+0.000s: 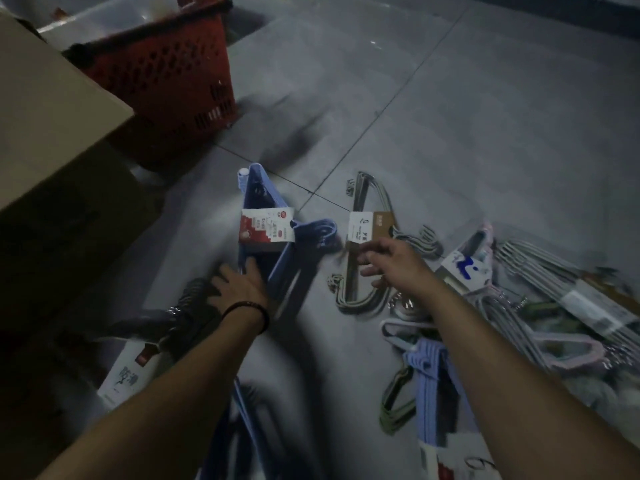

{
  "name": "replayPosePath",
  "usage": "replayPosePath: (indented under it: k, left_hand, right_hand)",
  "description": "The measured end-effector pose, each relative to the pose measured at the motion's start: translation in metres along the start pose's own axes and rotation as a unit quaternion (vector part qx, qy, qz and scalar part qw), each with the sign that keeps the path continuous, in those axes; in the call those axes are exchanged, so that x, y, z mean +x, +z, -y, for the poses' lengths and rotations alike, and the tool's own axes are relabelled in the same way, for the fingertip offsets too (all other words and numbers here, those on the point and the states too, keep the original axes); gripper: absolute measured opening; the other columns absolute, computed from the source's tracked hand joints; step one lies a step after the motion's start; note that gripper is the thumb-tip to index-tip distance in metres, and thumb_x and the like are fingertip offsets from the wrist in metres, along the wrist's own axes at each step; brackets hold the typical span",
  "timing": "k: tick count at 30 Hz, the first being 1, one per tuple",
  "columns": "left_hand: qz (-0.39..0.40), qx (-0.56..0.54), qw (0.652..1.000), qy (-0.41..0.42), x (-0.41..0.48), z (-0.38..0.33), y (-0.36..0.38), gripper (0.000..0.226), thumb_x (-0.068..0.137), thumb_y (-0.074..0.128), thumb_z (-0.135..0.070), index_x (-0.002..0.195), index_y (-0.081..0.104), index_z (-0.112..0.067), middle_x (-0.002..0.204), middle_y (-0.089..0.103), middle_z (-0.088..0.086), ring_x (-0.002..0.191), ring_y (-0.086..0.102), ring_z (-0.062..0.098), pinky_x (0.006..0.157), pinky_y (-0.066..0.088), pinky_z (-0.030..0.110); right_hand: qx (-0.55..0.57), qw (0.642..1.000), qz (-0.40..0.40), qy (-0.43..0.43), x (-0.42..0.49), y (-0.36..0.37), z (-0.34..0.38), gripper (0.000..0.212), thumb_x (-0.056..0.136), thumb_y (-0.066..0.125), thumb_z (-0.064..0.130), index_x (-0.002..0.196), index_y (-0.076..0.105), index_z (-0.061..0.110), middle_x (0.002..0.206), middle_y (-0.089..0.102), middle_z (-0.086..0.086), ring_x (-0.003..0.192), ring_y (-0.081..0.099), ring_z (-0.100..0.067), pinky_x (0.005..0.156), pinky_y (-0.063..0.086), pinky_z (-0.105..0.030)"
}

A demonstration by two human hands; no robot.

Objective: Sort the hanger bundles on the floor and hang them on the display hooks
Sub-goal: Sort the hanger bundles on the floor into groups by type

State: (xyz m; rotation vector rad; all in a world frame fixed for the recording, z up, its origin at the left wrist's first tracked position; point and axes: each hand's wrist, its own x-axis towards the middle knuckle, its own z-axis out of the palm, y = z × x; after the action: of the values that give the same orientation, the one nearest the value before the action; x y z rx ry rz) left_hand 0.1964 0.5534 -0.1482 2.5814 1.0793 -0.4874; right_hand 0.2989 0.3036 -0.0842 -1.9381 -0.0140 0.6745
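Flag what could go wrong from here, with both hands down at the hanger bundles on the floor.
1. The pile of bundles by the right hand lies overlapped, hooks crossing; lifting one may drag others along.
2. The left hand only rests on the blue bundle; without a closed grip it could slide or fan out when lifted.
3. The view is dim and blurred: the label on the grey bundle is hard to read, so mis-sorting seems possible.

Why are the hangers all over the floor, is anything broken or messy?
Nothing looks broken. The messy part is the heap of hanger bundles right of the right hand, piled crisscross on the floor. The blue bundle and the grey bundle lie flat, side by side.
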Motion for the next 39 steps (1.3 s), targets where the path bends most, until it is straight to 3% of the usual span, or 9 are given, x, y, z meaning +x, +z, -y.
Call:
replayPosePath:
  k: [4,6,9,12,19,25,31,36,39]
  left_hand:
    - [-0.091,0.009,0.987,0.134,-0.069,-0.045,0.02,0.064,0.086,0.066,-0.05,0.136,0.04,-0.021,0.144,0.039,0.017,0.132,0.041,0.041,0.106,0.04,0.055]
    - [0.02,-0.034,0.975,0.219,-0.111,-0.075,0.045,0.055,0.091,0.058,-0.061,0.129,0.05,-0.022,0.135,0.054,0.012,0.12,0.054,0.034,0.099,0.049,0.044]
    - [0.263,-0.118,0.938,0.192,-0.167,-0.116,0.079,0.07,0.094,0.057,-0.065,0.142,0.051,-0.014,0.142,0.056,0.015,0.126,0.057,0.034,0.1,0.047,0.035]
    - [0.337,-0.125,0.894,0.267,-0.209,-0.134,0.113,0.057,0.092,0.062,-0.051,0.137,0.062,-0.016,0.134,0.062,0.015,0.121,0.06,0.037,0.099,0.052,0.039]
    - [0.246,-0.208,0.928,0.187,-0.24,-0.121,0.157,0.055,0.089,0.067,-0.029,0.137,0.046,-0.015,0.13,0.057,0.012,0.116,0.059,0.034,0.086,0.045,0.034]
    - [0.187,-0.229,0.922,0.249,-0.239,-0.099,0.11,0.017,0.1,0.049,-0.01,0.112,0.037,-0.013,0.082,0.055,0.007,0.067,0.051,0.028,0.058,0.037,0.038]
    - [0.124,-0.245,0.926,0.259,-0.198,-0.075,0.05,0.008,0.106,0.047,-0.017,0.111,0.042,-0.016,0.087,0.065,0.01,0.074,0.066,0.031,0.07,0.057,0.053]
    - [0.071,-0.253,0.934,0.242,-0.164,-0.064,0.016,0.01,0.104,0.05,-0.014,0.114,0.048,-0.016,0.087,0.06,0.004,0.07,0.057,0.017,0.056,0.042,0.032]
    - [0.061,-0.268,0.932,0.234,-0.149,-0.063,0.009,0.011,0.103,0.052,-0.016,0.114,0.051,-0.015,0.091,0.062,0.005,0.073,0.058,0.018,0.058,0.044,0.031]
  right_hand:
    - [-0.069,0.997,0.023,0.014,-0.021,-0.052,-0.009,0.015,0.104,0.058,0.009,0.116,0.066,0.004,0.097,0.073,-0.018,0.077,0.067,-0.027,0.051,0.053,-0.027]
    - [-0.108,0.993,0.023,0.036,-0.032,-0.075,-0.018,0.013,0.105,0.058,0.01,0.113,0.066,0.003,0.093,0.072,-0.021,0.072,0.068,-0.027,0.05,0.055,-0.027]
    - [-0.125,0.991,0.006,0.041,-0.05,-0.095,-0.031,0.01,0.104,0.059,0.008,0.105,0.066,0.0,0.087,0.071,-0.024,0.062,0.069,-0.025,0.048,0.055,-0.026]
    - [-0.139,0.988,0.048,0.056,-0.069,-0.103,-0.032,0.01,0.104,0.059,0.011,0.101,0.064,0.003,0.081,0.073,-0.021,0.059,0.073,-0.029,0.054,0.058,-0.036]
    - [-0.264,0.917,0.243,0.173,-0.113,-0.111,-0.037,0.016,0.102,0.064,0.01,0.105,0.069,-0.005,0.099,0.075,-0.03,0.088,0.077,-0.042,0.074,0.066,-0.047]
    - [-0.281,0.923,0.208,0.164,-0.107,-0.122,-0.017,0.02,0.098,0.072,0.018,0.097,0.071,-0.002,0.088,0.076,-0.025,0.079,0.077,-0.038,0.069,0.066,-0.042]
    - [-0.305,0.922,0.197,0.13,-0.086,-0.116,0.008,0.042,0.087,0.082,0.042,0.118,0.068,0.016,0.107,0.075,-0.013,0.092,0.077,-0.029,0.074,0.064,-0.035]
    - [-0.444,0.863,0.193,0.149,-0.066,-0.091,0.019,0.081,0.088,0.079,0.037,0.157,0.036,0.031,0.157,0.043,-0.011,0.13,0.053,-0.036,0.105,0.051,-0.05]
    - [-0.408,0.894,0.1,0.156,-0.057,-0.064,-0.006,0.085,0.084,0.083,0.034,0.15,0.03,0.031,0.144,0.053,-0.017,0.109,0.06,-0.034,0.085,0.056,-0.047]
